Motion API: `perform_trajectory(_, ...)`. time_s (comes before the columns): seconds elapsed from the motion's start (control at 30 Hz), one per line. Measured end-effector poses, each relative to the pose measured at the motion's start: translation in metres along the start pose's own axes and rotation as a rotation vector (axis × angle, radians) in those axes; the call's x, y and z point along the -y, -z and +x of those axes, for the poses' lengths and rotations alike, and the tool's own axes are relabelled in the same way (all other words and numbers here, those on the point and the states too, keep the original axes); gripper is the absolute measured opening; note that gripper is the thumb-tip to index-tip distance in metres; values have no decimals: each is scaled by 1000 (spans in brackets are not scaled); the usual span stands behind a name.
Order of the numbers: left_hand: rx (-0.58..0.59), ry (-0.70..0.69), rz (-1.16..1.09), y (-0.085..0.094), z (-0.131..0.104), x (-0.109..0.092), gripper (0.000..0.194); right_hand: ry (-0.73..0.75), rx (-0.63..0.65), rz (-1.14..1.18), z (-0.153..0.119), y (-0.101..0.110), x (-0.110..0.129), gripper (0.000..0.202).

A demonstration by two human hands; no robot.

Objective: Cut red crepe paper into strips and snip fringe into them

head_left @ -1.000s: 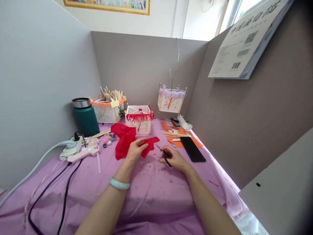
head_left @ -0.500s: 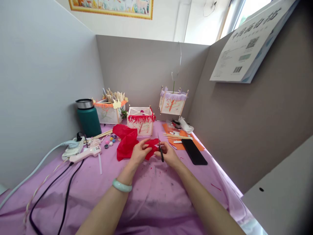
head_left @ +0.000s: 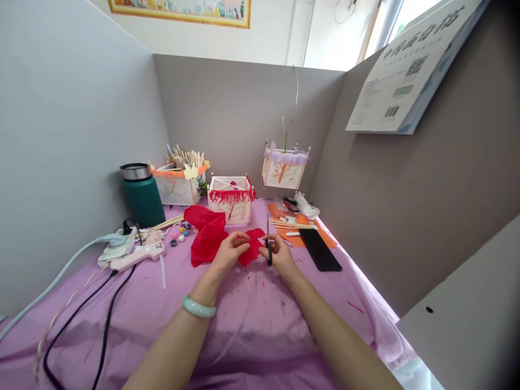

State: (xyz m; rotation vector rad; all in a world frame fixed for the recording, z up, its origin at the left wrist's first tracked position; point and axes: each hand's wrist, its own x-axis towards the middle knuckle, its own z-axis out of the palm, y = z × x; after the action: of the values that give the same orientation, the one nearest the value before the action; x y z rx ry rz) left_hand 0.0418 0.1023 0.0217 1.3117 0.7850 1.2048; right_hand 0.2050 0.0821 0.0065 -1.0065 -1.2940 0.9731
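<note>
Between thumb and fingers, my left hand (head_left: 231, 250) pinches a small piece of red tissue paper (head_left: 252, 250). My right hand (head_left: 281, 254) is closed on a pair of scissors (head_left: 268, 250) with black handles; the blades point away from me, just right of the red piece. A larger crumpled red sheet (head_left: 205, 238) lies on the table to the left of my left hand. Behind the hands stands a white paper lantern (head_left: 231, 208) with a red fringe and a painted tree. Tiny red scraps dot the cloth below the hands.
On the left are a green bottle (head_left: 142, 197), a pink glue gun (head_left: 138, 257) with cords, and a power strip (head_left: 117, 246). A lantern with a purple fringe (head_left: 283, 170) hangs at the back right. A black phone (head_left: 320, 250) lies right, by orange paper (head_left: 327, 238). Grey partitions enclose the table.
The scissors have turned slightly more upright and sit just off the red piece's right edge. My left hand keeps its pinch on the paper. The whole view has shifted a little.
</note>
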Motion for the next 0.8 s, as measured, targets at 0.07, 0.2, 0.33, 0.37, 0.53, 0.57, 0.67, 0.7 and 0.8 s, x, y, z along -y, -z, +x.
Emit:
perform_trajectory(0.07, 41, -11, 45, 1, -1, -1, 26, -2, -1, 12, 0, 0, 0, 37)
perform_trajectory(0.2, 103, -32, 178, 3, -2, -3, 13, -2, 11, 41, -1, 1, -1, 38)
perform_trajectory(0.33, 130, -43, 258, 2, -4, -4, 11, 6, 30, 27, 0, 2, -5, 38)
perform_trajectory(0.37, 133, -27, 252, 2, -4, -4, 12, 16, 37, 18, 0, 2, -6, 38)
perform_trajectory(0.53, 94, 14, 236, 1, -1, -1, 20, 64, 54, -40, 2, 3, -11, 36)
perform_trajectory(0.57, 93, 5, 239, 1, -1, -1, 20, 64, 53, -57, 2, 3, -11, 36)
perform_trajectory(0.67, 86, -35, 209, 1, 0, 0, 21, 69, 39, -119, 1, 3, -9, 34)
perform_trajectory(0.7, 77, -43, 194, 1, 0, 0, 25, 79, 33, -140, 0, 3, -9, 33)
perform_trajectory(0.8, 32, -50, 200, 1, 0, 2, 46, 138, 16, -205, -1, 4, -9, 30)
